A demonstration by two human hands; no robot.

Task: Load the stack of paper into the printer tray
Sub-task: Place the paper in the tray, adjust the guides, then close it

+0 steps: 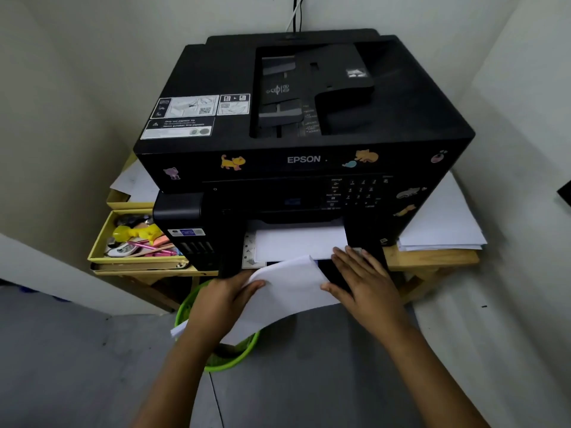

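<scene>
Box [102, 239], left of frame: pens and clutter, partly behind printer [302, 143]. Bin [182, 310], lower centre: mostly hidden. Left hand [222, 299]: grips paper [287, 291] at tray [250, 251] mouth. Right hand [361, 279]: fingers straight, flat on paper's right edge; tray interior unclear. Loose sheets [445, 223], right.

Probably a home office corner: a sticker-decorated black printer [304, 125] on a wooden bench [432, 257], beside yellow stationery trays [102, 239], loose paper sheets [441, 223], a green wastebasket [234, 356], bare walls.
</scene>
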